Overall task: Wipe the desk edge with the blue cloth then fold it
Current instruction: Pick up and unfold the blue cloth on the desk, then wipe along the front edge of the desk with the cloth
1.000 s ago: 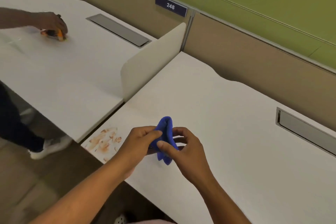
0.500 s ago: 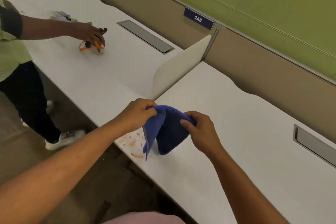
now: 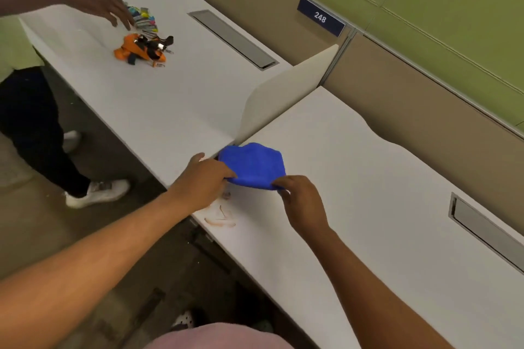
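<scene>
The blue cloth [image 3: 253, 165] is spread out just above the white desk [image 3: 354, 193], near the desk's left front corner beside the divider. My left hand [image 3: 202, 181] pinches its near left edge. My right hand [image 3: 302, 198] pinches its near right edge. Orange smears [image 3: 220, 219] lie on the desk edge just below the cloth, between my two hands.
A cream divider panel [image 3: 286, 93] separates this desk from the neighbouring one. There another person's hand [image 3: 99, 5] hovers over an orange lanyard bundle [image 3: 141, 49] and coloured clips [image 3: 143, 18]. Grey cable slots [image 3: 487, 232] [image 3: 234, 38] sit in both desks. That person's legs stand at left.
The cloth went from bunched between my hands to opened and spread flat, lowered toward the desk corner. The view shifted right and down; the other person let go of the orange bundle.
</scene>
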`<act>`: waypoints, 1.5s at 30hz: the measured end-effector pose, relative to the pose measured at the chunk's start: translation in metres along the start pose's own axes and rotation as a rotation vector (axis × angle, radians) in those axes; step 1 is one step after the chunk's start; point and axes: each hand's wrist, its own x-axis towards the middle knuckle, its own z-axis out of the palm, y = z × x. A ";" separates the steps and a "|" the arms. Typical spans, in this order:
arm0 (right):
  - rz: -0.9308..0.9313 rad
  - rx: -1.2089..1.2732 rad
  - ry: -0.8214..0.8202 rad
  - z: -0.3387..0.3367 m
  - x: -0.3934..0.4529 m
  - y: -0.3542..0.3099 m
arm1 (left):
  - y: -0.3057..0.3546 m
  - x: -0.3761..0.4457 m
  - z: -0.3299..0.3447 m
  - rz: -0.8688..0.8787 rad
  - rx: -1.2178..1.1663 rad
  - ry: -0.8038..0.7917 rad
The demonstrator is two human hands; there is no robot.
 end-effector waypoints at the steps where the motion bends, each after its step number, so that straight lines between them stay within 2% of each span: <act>1: 0.015 -0.016 -0.082 0.010 -0.011 0.002 | -0.002 -0.009 0.016 -0.028 0.046 -0.051; 3: 0.027 -0.041 -0.198 0.023 -0.029 0.007 | -0.004 -0.025 0.043 -0.042 0.103 -0.080; 5: 0.018 -0.037 -0.241 0.029 -0.043 0.011 | -0.005 -0.041 0.062 -0.035 0.128 -0.068; 11: -0.074 -0.032 -0.243 0.026 -0.062 0.028 | 0.011 -0.071 0.090 -0.019 0.198 -0.020; 15: -0.123 0.015 -0.278 0.025 -0.073 0.049 | 0.034 -0.090 0.112 -0.102 0.199 0.095; 20: -0.174 0.060 -0.245 0.025 -0.094 0.081 | 0.076 -0.110 0.131 -0.183 0.233 0.119; 24: -0.139 0.065 -0.244 0.026 -0.102 0.095 | 0.103 -0.122 0.146 -0.257 0.232 0.191; 28: -0.168 0.106 -0.194 0.030 -0.093 0.087 | 0.124 -0.130 0.161 -0.336 0.247 0.241; 32: -0.242 0.273 -0.286 0.044 -0.080 0.058 | 0.143 -0.139 0.177 -0.402 0.267 0.315; 34: -0.291 0.222 -0.377 0.060 -0.069 0.043 | 0.152 -0.145 0.185 -0.454 0.233 0.381; 38: -0.322 -0.093 -0.561 0.099 -0.046 0.027 | 0.172 -0.154 0.200 -0.636 0.098 0.526; 41: -0.383 -0.187 -0.547 0.119 -0.033 0.032 | 0.183 -0.155 0.211 -0.846 -0.083 0.576; 45: -0.392 -0.197 -0.505 0.127 0.005 0.053 | 0.191 -0.141 0.223 -0.956 -0.329 0.541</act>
